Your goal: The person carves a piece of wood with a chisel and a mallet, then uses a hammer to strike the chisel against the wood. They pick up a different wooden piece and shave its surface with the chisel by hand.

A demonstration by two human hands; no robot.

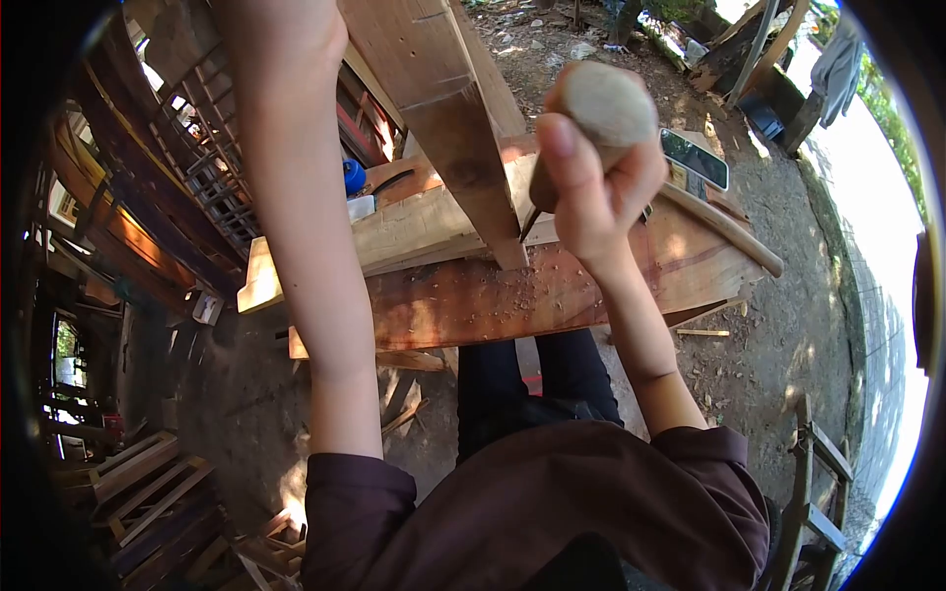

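Note:
My right hand [601, 187] is wrapped round a thick wooden handle [609, 103] whose pale, rounded end faces me. A narrow dark strip shows below the fist, but I cannot make out whether it belongs to the tool. Left of this hand a squared wooden beam [458, 133] rises steeply from the workbench. My left forearm reaches up past the beam's left side. Only the base of my left hand [296, 25] shows at the top edge; its fingers are out of view.
Wood shavings litter the reddish bench top [434, 305]. A phone [695, 160] and a long curved wooden handle [724, 227] lie at its right. A light plank [394, 236] runs along the back. Wooden frames [148, 483] are stacked at lower left.

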